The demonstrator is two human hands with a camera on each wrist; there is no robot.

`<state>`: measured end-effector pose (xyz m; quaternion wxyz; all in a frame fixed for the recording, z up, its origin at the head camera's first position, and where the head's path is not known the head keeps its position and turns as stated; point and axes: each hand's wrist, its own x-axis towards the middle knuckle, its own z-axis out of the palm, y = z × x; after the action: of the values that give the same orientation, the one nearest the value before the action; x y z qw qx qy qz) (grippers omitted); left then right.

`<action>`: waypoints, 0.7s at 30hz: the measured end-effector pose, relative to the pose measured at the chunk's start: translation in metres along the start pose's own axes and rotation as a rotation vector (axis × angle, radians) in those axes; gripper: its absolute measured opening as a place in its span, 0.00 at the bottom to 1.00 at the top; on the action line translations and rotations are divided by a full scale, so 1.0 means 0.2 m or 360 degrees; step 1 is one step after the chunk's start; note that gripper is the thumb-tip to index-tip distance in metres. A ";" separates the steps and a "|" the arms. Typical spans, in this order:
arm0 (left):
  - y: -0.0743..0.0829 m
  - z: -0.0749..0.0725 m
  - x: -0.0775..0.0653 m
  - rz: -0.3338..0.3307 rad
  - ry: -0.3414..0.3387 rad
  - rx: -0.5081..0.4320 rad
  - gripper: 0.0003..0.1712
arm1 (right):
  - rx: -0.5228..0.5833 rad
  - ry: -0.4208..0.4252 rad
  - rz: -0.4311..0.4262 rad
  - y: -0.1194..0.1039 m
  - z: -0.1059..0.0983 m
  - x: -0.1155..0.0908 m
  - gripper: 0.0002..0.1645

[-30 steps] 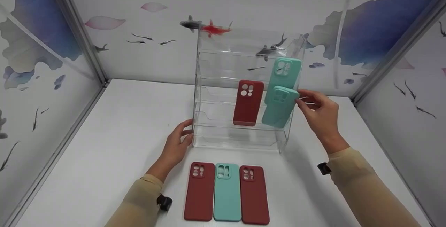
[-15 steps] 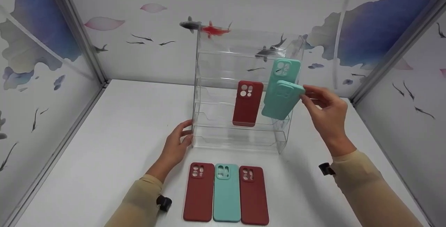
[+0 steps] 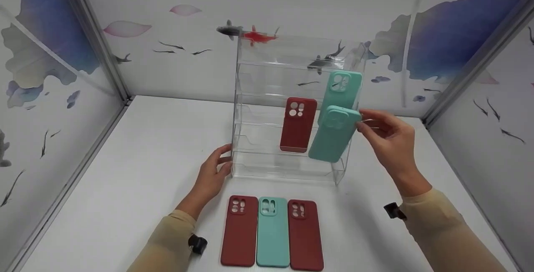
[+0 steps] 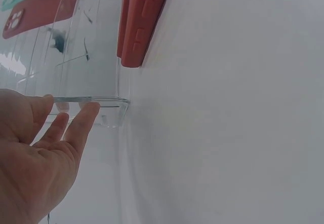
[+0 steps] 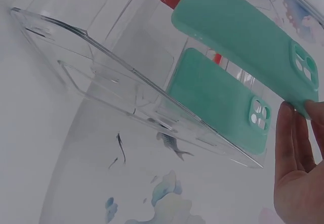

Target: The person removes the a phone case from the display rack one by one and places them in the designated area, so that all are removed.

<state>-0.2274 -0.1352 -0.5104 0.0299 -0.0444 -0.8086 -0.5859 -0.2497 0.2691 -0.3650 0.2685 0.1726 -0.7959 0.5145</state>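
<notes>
My right hand (image 3: 388, 138) pinches a teal phone case (image 3: 333, 140) by its upper right corner, between thumb and fingers. The case leans, its camera cutout end up, and overlaps the right front of a clear acrylic tiered rack (image 3: 288, 177). Behind it, a second teal phone case (image 5: 215, 100) stands in the rack, partly hidden in the head view. Left of these stands a red phone case (image 3: 298, 126) in the rack. My left hand (image 3: 213, 176) rests its fingertips against the rack's left side, fingers nearly straight in the left wrist view.
In front of the rack, a red case (image 3: 240, 238), a teal case (image 3: 273, 238) and another red case (image 3: 306, 240) lie side by side on the white table (image 3: 167, 138). Printed white panels (image 3: 167, 76) enclose the back and sides.
The held teal case first rose and tilted within the rack's right side, then came lower and forward, its bottom end now below where it was. My left hand stays put.
</notes>
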 end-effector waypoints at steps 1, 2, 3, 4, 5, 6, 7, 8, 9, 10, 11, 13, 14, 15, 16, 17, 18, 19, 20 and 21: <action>0.00 0.00 0.00 0.0000 -0.0003 0.0000 0.29 | 0.0004 -0.0026 0.0037 0.00 0.00 -0.01 0.18; 0.01 0.00 0.00 0.0001 -0.0004 0.0002 0.29 | -0.0002 -0.0057 0.0067 0.01 -0.01 -0.03 0.18; 0.01 0.00 0.00 -0.0005 -0.0003 0.0006 0.29 | -0.0009 -0.0093 0.0093 0.02 -0.01 -0.04 0.17; 0.01 0.00 0.00 -0.0012 -0.0003 0.0009 0.29 | -0.0018 -0.0128 0.0124 0.03 -0.02 -0.05 0.17; 0.01 0.00 -0.01 -0.0018 -0.0004 0.0011 0.29 | -0.0031 -0.0162 0.0157 0.03 -0.03 -0.06 0.17; 0.01 0.00 -0.01 -0.0021 -0.0005 0.0012 0.29 | -0.0046 -0.0198 0.0191 0.04 -0.03 -0.08 0.17; 0.01 0.00 0.00 -0.0018 -0.0004 0.0011 0.29 | -0.0053 -0.0229 0.0227 0.05 -0.04 -0.09 0.17; 0.01 0.00 0.00 -0.0017 -0.0002 0.0013 0.29 | -0.0073 -0.0264 0.0257 0.06 -0.05 -0.10 0.16; 0.01 0.00 0.00 -0.0019 -0.0001 0.0014 0.29 | -0.0085 -0.0296 0.0295 0.07 -0.06 -0.11 0.16; 0.02 0.00 0.00 -0.0022 -0.0001 0.0011 0.29 | -0.0106 -0.0328 0.0333 0.07 -0.06 -0.12 0.16; 0.02 0.00 0.00 -0.0022 0.0002 0.0012 0.29 | -0.0130 -0.0360 0.0373 0.08 -0.07 -0.14 0.16; 0.01 0.01 0.00 -0.0024 0.0007 0.0023 0.29 | -0.0167 -0.0430 0.0441 0.10 -0.09 -0.16 0.17; 0.01 0.01 0.00 -0.0031 0.0007 0.0034 0.29 | -0.0187 -0.0466 0.0477 0.12 -0.09 -0.18 0.17; 0.01 0.01 0.00 -0.0037 0.0007 0.0039 0.29 | -0.0201 -0.0500 0.0513 0.13 -0.10 -0.19 0.18; 0.01 0.01 0.00 -0.0042 0.0010 0.0045 0.29 | -0.0213 -0.0530 0.0549 0.14 -0.10 -0.20 0.19; 0.01 0.01 0.00 -0.0038 0.0011 0.0055 0.29 | -0.0216 -0.0559 0.0585 0.16 -0.11 -0.21 0.20; 0.01 0.01 0.00 -0.0034 0.0010 0.0064 0.29 | -0.0213 -0.0585 0.0617 0.17 -0.11 -0.23 0.20; 0.01 0.01 0.00 -0.0040 0.0011 0.0065 0.29 | -0.0213 -0.0609 0.0648 0.19 -0.11 -0.24 0.21; 0.01 0.01 0.00 -0.0038 0.0011 0.0061 0.29 | -0.0214 -0.0631 0.0677 0.20 -0.11 -0.25 0.21; 0.01 0.01 0.00 -0.0037 0.0013 0.0058 0.29 | -0.0212 -0.0651 0.0702 0.22 -0.11 -0.26 0.21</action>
<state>-0.2267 -0.1331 -0.5086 0.0273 -0.0320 -0.8195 -0.5716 -0.2263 0.3079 -0.4209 -0.0048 0.0776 -0.8837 0.4615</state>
